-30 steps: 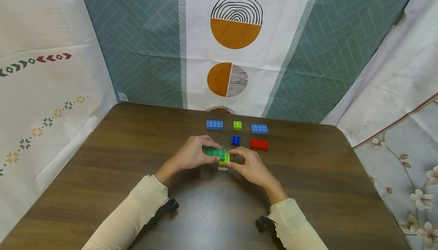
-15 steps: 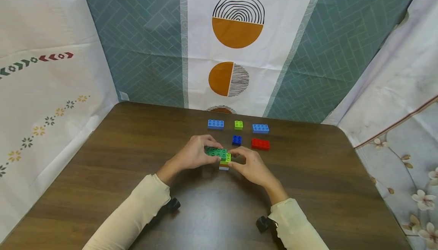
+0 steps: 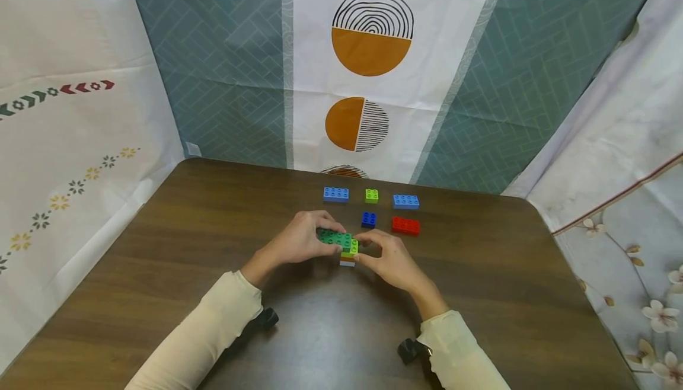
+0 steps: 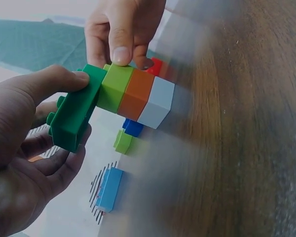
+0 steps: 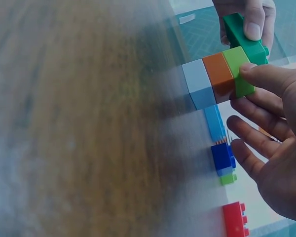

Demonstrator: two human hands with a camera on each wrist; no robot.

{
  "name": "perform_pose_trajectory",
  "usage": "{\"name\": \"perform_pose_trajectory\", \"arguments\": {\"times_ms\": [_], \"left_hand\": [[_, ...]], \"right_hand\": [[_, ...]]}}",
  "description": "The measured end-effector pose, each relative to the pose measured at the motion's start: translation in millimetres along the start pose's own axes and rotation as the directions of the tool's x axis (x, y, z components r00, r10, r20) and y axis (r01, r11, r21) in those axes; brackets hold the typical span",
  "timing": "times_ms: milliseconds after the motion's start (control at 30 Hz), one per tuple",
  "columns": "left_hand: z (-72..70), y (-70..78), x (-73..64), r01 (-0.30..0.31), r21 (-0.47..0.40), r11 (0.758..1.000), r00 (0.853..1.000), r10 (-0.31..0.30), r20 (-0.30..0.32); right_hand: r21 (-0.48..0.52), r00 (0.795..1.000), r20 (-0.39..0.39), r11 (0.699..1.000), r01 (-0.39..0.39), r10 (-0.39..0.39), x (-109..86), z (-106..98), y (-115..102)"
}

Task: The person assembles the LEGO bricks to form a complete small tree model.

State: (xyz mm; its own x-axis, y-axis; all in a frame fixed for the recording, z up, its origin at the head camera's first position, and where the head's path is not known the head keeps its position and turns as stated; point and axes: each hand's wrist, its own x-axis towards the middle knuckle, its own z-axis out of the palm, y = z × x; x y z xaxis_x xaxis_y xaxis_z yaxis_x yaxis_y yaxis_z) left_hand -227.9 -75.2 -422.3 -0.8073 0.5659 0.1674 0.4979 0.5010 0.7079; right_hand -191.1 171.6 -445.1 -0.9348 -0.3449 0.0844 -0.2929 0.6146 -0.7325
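My left hand (image 3: 301,239) pinches a long dark green building brick (image 3: 336,239) between thumb and fingers. One end of that brick lies over the lime brick (image 4: 116,89) that tops a small stack; the rest overhangs to the left. Below the lime one come an orange brick (image 4: 136,94) and, at the bottom, a white brick (image 4: 158,102) on the table. With thumb and forefinger my right hand (image 3: 392,259) pinches the lime brick from the right, its other fingers (image 5: 254,136) spread loosely. Whether the green brick is fully pressed down, I cannot tell.
Behind the stack on the brown table (image 3: 331,331) lie two light blue bricks, one left (image 3: 335,194) and one right (image 3: 406,201). Between them are a small lime brick (image 3: 371,195) and a dark blue brick (image 3: 368,219). A red brick (image 3: 405,226) lies near the right hand.
Both hands keep their grip on the green and lime bricks, with hardly any movement. The whole head view has shifted very slightly.
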Motion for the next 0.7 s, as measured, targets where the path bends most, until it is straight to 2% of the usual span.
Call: {"name": "perform_pose_trajectory", "arguments": {"times_ms": [200,433,700], "left_hand": [[-0.5,-0.5,-0.2,-0.002,-0.026,1.000,1.000,0.002,0.003],[-2.1,1.0,-2.1,0.008,-0.018,1.000,1.000,-0.008,0.005],[-1.0,1.0,-1.6,0.009,-0.020,1.000,1.000,-0.009,-0.004]], "right_hand": [[0.020,1.000,0.007,1.000,0.004,-0.004,0.0,0.4,1.8],[0.014,1.000,0.025,1.000,0.005,-0.005,0.1,-4.0,0.1],[0.010,0.998,-0.032,0.999,0.046,-0.046,-1.2,-23.9,5.8]]}}
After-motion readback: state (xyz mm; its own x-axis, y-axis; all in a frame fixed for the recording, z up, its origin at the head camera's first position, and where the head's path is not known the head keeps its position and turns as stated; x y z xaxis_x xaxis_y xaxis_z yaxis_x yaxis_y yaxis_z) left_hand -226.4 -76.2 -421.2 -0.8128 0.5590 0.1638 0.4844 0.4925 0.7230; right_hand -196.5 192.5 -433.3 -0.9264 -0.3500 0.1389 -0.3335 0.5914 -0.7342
